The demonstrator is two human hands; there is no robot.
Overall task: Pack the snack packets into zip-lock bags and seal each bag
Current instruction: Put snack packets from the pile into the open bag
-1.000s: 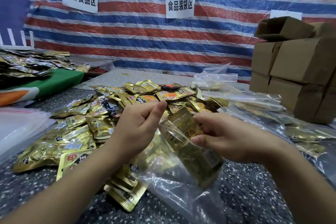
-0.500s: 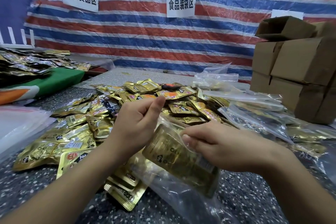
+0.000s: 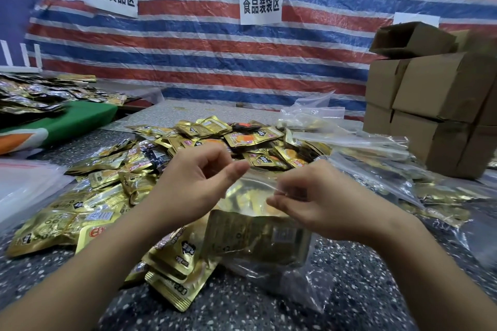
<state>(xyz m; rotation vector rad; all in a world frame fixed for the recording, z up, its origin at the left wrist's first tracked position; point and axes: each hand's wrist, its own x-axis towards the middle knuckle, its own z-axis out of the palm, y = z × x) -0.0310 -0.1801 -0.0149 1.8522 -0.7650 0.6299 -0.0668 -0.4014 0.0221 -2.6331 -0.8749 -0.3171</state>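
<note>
At the frame's center, the gold packets (image 3: 255, 239) that were sliding in a second ago are now lying inside the bag (image 3: 269, 223), while the left hand (image 3: 193, 183) and right hand (image 3: 317, 201) are pinching its mouth, probably starting the seal.

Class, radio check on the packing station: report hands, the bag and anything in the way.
Both hands up: left hand and right hand pinch the zip-lock bag at its mouth. Gold packets inside, seal not visibly closed. Loose snack packets crowd the table close beside the bag.
</note>
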